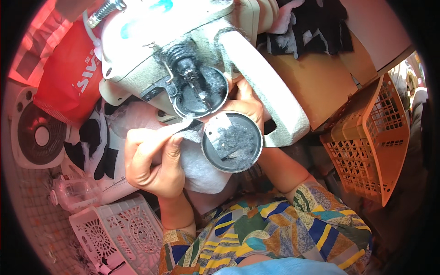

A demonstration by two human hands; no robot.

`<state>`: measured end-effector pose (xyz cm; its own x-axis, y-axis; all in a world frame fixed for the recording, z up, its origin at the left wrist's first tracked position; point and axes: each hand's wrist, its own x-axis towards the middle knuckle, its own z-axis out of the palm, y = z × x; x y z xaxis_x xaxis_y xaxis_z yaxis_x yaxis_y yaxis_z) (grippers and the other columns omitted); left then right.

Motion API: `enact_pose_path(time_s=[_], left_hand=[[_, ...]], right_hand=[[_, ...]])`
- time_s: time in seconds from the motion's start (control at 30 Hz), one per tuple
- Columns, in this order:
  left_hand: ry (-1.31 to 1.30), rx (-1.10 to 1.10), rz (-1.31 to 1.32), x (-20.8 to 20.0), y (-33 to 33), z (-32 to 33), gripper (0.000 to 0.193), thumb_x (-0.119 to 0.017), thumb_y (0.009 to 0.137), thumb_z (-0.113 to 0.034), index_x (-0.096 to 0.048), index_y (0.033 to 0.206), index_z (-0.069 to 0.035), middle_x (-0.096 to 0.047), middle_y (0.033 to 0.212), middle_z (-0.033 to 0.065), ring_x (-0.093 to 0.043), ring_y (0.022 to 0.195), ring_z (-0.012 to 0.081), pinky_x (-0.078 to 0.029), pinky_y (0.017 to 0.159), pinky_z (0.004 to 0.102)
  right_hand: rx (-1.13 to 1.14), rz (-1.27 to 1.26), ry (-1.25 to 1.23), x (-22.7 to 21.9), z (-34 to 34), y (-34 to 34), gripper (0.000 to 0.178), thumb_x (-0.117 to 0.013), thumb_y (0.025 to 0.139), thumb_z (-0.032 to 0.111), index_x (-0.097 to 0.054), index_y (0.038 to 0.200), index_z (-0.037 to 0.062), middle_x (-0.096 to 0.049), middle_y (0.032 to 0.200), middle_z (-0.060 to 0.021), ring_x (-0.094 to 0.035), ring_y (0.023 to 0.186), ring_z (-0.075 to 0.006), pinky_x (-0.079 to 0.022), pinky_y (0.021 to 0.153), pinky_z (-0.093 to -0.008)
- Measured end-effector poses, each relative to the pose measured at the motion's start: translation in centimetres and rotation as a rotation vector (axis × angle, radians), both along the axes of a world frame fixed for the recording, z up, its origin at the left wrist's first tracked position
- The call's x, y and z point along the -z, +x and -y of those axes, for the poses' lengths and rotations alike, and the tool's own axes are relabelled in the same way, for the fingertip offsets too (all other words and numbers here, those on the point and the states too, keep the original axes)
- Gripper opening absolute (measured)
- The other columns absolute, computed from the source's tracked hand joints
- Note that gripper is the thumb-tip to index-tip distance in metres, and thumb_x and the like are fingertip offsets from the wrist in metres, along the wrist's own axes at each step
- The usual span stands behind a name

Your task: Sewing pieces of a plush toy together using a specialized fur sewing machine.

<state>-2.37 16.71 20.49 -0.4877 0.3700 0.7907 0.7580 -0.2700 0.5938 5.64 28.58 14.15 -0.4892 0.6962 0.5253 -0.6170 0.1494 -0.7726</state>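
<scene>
A white fur sewing machine (142, 57) stands before me, with two dark, lint-covered feed discs. The upper disc (201, 91) sits under the needle area and the lower disc (233, 142) faces up, nearer to me. Between thumb and forefinger, my left hand (158, 158) pinches the edge of a dark and white fleecy piece (191, 130) just left of where the discs meet. White fluffy material (204, 169) hangs below the lower disc. My right hand (247, 105) is curled behind the discs, beside the machine's pale arm; its fingertips and anything in them are hidden.
Black and white pieces lie at the left (94, 146) and far right (316, 27). A white plastic basket (123, 229) stands near left and an orange crate (366, 142) at right. A small fan (41, 133), a red bag (73, 78) and a clear bottle (80, 192) are at left.
</scene>
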Motion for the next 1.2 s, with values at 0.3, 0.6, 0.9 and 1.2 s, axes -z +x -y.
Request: enact_pose_path(time_s=[0.3,0.6,0.9,1.2], left_hand=[[-0.140,-0.030,-0.078,-0.6,0.6,-0.6,0.019,-0.078,0.065,0.004,-0.071,0.082,0.001,-0.060,0.072,0.0052,-0.054,0.064,0.0129,-0.042,0.059,0.0233],[-0.186,-0.021,-0.145,-1.3,0.3,-0.3,0.019,-0.077,0.065,0.003,-0.071,0.083,-0.001,-0.063,0.073,0.0056,-0.055,0.065,0.0148,-0.044,0.060,0.0243],[-0.187,0.003,-0.217,-1.5,0.6,-0.2,0.022,-0.076,0.066,0.005,-0.070,0.087,0.000,-0.062,0.077,0.0086,-0.057,0.068,0.0175,-0.047,0.062,0.0271],[-0.392,0.024,-0.011,0.0,0.5,4.3,0.025,-0.069,0.075,0.005,-0.053,0.093,0.000,-0.058,0.087,0.0128,-0.057,0.076,0.0233,-0.047,0.071,0.0293]], right_hand=[[-0.173,-0.132,-0.033,0.9,-1.2,0.7,0.010,-0.070,0.076,0.001,-0.067,0.085,-0.0013,-0.038,0.119,-0.0083,-0.035,0.113,-0.0172,-0.037,0.094,-0.0306],[-0.236,-0.157,-0.094,1.4,-1.2,0.9,0.005,-0.068,0.075,-0.001,-0.067,0.079,0.0012,-0.045,0.117,-0.0087,-0.036,0.113,-0.0168,-0.036,0.094,-0.0317],[-0.155,-0.097,-0.055,0.1,-1.4,1.8,0.008,-0.070,0.074,0.004,-0.068,0.081,0.0006,-0.058,0.109,-0.0094,-0.040,0.115,-0.0178,-0.035,0.098,-0.0350],[-0.103,0.021,0.212,0.8,-2.8,2.7,0.020,-0.065,0.085,0.016,-0.065,0.092,-0.0030,-0.065,0.084,-0.0074,-0.059,0.080,-0.0139,-0.046,0.078,-0.0288]])
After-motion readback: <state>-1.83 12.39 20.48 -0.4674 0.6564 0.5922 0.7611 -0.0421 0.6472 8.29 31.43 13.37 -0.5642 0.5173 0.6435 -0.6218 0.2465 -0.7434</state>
